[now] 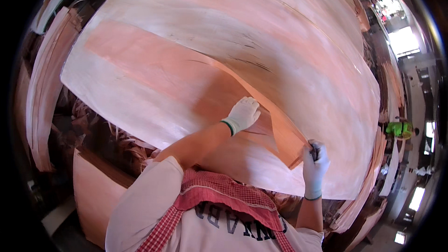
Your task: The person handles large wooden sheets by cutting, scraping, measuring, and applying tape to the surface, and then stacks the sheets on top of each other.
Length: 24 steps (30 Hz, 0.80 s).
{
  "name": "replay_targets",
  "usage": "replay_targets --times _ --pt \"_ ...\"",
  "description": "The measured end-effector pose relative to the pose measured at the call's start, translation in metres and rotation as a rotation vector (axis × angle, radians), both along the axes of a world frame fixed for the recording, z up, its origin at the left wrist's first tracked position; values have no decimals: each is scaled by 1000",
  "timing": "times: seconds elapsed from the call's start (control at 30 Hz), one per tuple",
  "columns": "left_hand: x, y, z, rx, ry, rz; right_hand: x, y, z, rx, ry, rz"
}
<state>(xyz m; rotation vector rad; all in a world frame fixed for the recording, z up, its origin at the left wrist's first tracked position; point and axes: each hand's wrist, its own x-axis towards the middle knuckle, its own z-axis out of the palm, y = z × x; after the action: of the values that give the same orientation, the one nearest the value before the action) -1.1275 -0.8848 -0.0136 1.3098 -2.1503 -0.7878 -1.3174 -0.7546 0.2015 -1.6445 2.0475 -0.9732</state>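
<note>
My left hand point(242, 114), gloved, lies open and flat on the reddish veneer strip point(186, 81). My right hand point(315, 163) is closed, pinching that strip's end at four o'clock. Beneath spreads a large pale veneer sheet point(280, 42). Veneer stacks point(44, 93) stand at nine o'clock; a bright window point(403, 41) at two.

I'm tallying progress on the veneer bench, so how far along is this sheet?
Done: a reddish veneer strip already lies on the big pale sheet. In hand: the left hand presses flat on the strip, while the right hand pinches its lifted near corner, possibly with a small tool, too blurred to tell. Left: that corner is not yet flat, and stacks of veneer wait alongside.
</note>
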Motion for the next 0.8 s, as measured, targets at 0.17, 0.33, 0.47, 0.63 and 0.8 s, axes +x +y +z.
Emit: replay_targets --times 0.17,0.33,0.47,0.63,0.8 --pt "103 -17 12 -254 -192 260 33 -9 34 -9 -27 5" --pt "199 -25 -17 -340 -578 510 69 -30 66 -97 -56 97" --pt "207 -30 -24 -241 -638 510 102 -40 107 -181 -127 224" --pt "199 -39 7 -34 -734 409 133 -41 161 -492 -25 228" --pt "212 -47 38 167 -681 349 163 -57 197 -649 -132 159"
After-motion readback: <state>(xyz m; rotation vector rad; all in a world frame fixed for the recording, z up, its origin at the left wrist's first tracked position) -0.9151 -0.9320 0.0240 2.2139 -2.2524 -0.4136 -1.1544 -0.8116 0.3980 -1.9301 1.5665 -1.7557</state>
